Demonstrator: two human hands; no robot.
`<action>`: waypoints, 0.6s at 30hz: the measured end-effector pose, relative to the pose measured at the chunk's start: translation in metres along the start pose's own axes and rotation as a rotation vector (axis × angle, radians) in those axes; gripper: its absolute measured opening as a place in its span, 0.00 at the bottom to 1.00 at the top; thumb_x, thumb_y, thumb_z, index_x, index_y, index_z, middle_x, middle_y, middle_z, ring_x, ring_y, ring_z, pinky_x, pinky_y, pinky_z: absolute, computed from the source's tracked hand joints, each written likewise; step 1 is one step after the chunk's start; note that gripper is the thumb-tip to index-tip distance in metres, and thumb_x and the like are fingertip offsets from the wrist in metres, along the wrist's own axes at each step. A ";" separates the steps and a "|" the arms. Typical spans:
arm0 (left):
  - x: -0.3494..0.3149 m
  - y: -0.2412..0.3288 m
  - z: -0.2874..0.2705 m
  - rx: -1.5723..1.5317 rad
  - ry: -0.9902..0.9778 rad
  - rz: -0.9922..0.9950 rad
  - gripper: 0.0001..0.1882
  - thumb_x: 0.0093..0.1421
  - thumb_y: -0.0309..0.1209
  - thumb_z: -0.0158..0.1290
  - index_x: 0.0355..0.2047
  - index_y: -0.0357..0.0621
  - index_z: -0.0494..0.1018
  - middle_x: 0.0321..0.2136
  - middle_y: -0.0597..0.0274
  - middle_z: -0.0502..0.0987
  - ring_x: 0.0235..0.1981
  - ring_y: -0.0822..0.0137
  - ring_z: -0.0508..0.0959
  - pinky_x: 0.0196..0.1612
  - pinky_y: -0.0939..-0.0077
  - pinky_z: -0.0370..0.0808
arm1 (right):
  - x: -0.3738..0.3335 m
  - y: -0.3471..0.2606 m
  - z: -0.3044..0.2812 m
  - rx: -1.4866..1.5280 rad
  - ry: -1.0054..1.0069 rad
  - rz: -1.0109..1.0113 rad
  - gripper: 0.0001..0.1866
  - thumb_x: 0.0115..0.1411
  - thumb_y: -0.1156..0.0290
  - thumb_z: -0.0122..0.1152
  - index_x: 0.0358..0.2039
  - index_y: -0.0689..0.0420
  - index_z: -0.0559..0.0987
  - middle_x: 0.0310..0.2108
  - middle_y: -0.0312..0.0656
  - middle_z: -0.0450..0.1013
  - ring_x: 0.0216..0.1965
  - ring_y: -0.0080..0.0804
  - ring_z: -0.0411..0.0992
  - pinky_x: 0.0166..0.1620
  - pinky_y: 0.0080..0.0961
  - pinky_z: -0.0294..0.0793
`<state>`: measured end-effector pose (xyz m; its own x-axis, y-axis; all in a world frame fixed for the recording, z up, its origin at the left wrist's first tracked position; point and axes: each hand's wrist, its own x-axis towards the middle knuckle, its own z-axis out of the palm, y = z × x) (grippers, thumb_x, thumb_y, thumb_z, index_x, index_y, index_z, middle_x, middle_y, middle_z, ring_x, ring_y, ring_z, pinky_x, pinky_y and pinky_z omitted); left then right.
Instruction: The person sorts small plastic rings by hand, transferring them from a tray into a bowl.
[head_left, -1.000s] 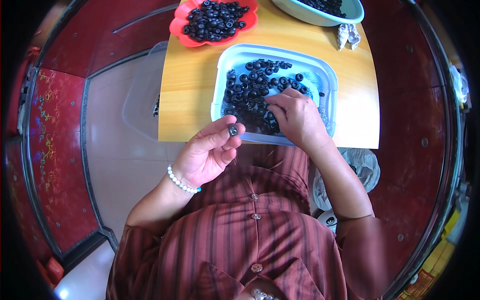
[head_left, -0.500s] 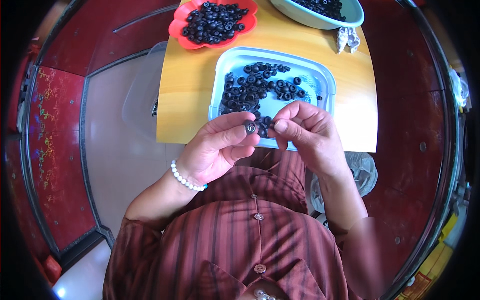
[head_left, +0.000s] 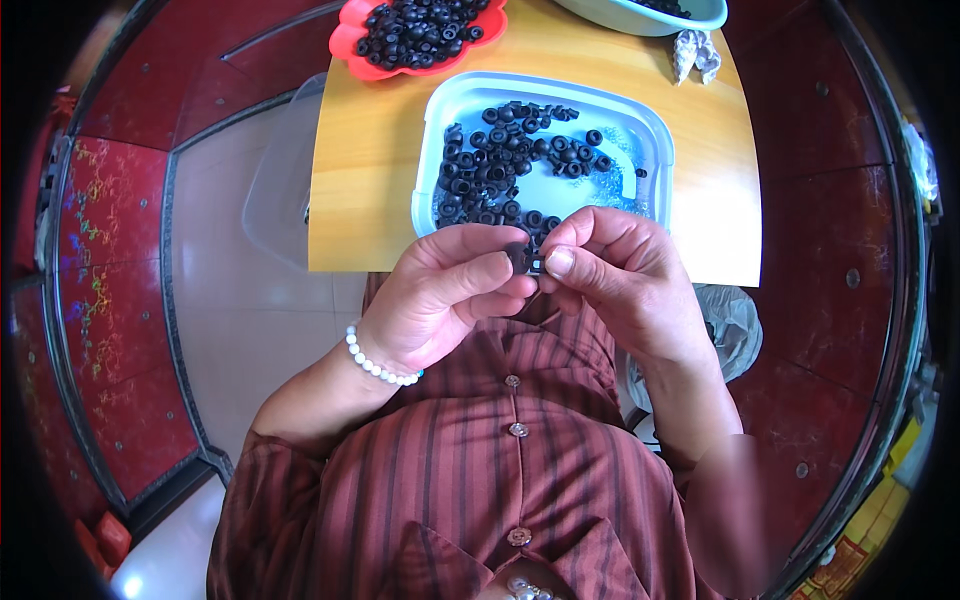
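My left hand [head_left: 440, 290], with a white bead bracelet at the wrist, pinches a round black plastic part [head_left: 519, 258] between thumb and fingers. Against that part's right side, my right hand [head_left: 635, 285] holds a small black plastic piece [head_left: 537, 263] with a pale gap in it, pinched by thumb and forefinger. The two pieces touch; fingertips hide whether one sits inside the other. Both hands are over the near edge of a pale blue tray [head_left: 657, 150]. Many loose black ring-like parts [head_left: 490, 170] lie in it, mostly toward its left side.
On the wooden table [head_left: 370, 180], a red scalloped dish [head_left: 345, 45] heaped with black parts stands far left. A pale green bowl [head_left: 640, 18] sits far right, beside a crumpled whitish wad [head_left: 695, 57]. A plastic bag [head_left: 735, 325] hangs below the right edge; a clear bin [head_left: 280, 190] is left.
My hands have drawn together, so the small piece in the right now meets the round part in the left. The round part has turned, and its open face no longer shows.
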<state>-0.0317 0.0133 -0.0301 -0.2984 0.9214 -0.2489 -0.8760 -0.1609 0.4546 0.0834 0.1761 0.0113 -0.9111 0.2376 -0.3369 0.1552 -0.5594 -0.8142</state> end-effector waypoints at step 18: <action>-0.015 -0.022 0.012 0.411 -0.174 0.469 0.11 0.56 0.26 0.56 0.40 0.39 0.75 0.47 0.51 0.72 0.45 0.62 0.75 0.43 0.72 0.78 | -0.022 0.043 0.010 0.425 -0.276 0.059 0.13 0.59 0.66 0.59 0.40 0.61 0.77 0.32 0.43 0.75 0.28 0.24 0.69 0.33 0.19 0.69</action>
<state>-0.0034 0.0077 -0.0258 -0.5182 0.8356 0.1824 -0.4407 -0.4437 0.7803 0.1061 0.1392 -0.0117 -0.9813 0.0090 -0.1923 0.0928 -0.8531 -0.5135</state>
